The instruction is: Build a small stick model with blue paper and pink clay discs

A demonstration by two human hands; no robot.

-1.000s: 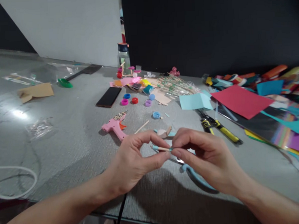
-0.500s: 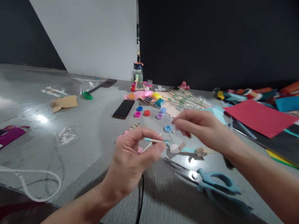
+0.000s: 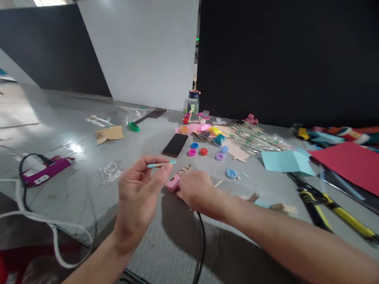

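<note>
Nearest me, a black cord (image 3: 201,243) runs from beneath the right hand (image 3: 200,190) toward the edge of the grey, finely streaked surface (image 3: 151,256), while a glossy white cable (image 3: 57,246) loops to the left of the left hand (image 3: 141,189). The right forearm slants across the work, partly hiding some small wooden pieces (image 3: 277,206) behind it. The left hand has a thin stick (image 3: 160,164) pinched between thumb and fingers, held up nearly level; it is straight, pale and wood-like along the middle, light blue at both ends. The right hand curls over the lower part of a pink glue gun (image 3: 173,183), just right of the stick; its fingertips are hidden, so I can't tell how firmly it grips. The gun's speckled front points away. Well left of the left hand sits a purple power strip (image 3: 62,163); well right of the right hand, a black-and-yellow hand tool (image 3: 352,219). Past the hands come a crinkly clear packet (image 3: 111,172), round plastic caps (image 3: 203,151), a flat dark phone (image 3: 175,145), stiff red paper (image 3: 356,167) and, farther, thin sticks in clear wrapping (image 3: 257,137) and a see-through bottle (image 3: 193,105) with a dark lid.
</note>
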